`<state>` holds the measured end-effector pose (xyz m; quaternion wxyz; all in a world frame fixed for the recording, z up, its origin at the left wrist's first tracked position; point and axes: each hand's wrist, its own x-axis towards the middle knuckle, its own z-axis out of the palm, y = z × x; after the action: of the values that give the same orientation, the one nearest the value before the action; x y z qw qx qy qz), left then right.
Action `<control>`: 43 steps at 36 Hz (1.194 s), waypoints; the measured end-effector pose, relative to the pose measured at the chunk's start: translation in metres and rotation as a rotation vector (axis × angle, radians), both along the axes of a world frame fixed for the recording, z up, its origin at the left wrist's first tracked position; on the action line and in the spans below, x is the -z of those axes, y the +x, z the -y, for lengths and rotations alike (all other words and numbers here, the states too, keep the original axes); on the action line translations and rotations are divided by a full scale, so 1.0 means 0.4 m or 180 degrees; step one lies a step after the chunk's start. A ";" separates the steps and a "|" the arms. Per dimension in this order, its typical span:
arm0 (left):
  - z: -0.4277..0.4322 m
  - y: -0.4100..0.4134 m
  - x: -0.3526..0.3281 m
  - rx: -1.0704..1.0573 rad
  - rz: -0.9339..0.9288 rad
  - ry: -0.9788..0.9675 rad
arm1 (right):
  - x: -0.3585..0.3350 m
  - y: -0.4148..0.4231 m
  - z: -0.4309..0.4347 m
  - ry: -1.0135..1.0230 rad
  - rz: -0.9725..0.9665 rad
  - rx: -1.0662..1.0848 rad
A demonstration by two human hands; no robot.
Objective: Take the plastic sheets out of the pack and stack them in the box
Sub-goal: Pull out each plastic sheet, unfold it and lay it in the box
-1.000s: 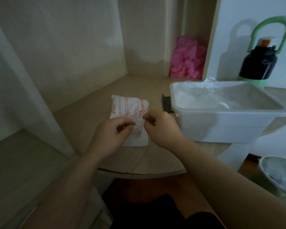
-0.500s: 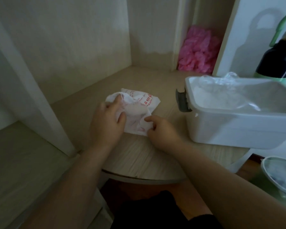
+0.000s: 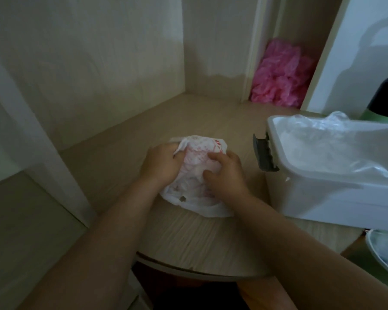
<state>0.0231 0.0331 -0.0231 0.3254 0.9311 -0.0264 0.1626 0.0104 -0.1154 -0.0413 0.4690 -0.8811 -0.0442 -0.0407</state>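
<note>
2 hands hold the pack [image 3: 194, 184] on the round table [image 3: 188, 238].
The left hand [image 3: 160, 163] has its fingers curled round the top left edge of the soft white pack with red print, and a bit of the pack sticks up just past those fingers. The right hand [image 3: 224, 173] has bent fingers that pinch the pack's right side, and the pack lies between the 2 hands and under them. The white box [image 3: 336, 198] stands near the right hand's fingers, on their far side from the left hand, with its grey latch [image 3: 264, 153] facing them. Clear plastic sheets [image 3: 323, 148] lie in the box. A pink crumpled heap [image 3: 280, 74] sits well beyond the fingertips.
</note>
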 end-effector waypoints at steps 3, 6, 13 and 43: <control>0.005 0.009 -0.001 0.0059 0.0174 -0.0190 | 0.004 0.002 0.006 -0.0050 0.0112 -0.0019; 0.015 0.008 0.000 -0.0091 -0.0102 -0.0783 | 0.009 -0.008 0.015 0.0002 0.0100 -0.0162; 0.014 0.005 0.010 -0.0181 -0.0493 -0.1766 | 0.014 -0.036 0.038 -0.0744 -0.0004 -0.0686; 0.013 -0.092 0.011 0.0141 -0.0655 -0.2527 | -0.063 -0.046 0.013 -0.1864 0.0205 -0.0651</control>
<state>-0.0138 0.0280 -0.0275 0.6638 0.7438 0.0510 0.0591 -0.0079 -0.1207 -0.0160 0.1952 -0.9681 -0.1572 -0.0067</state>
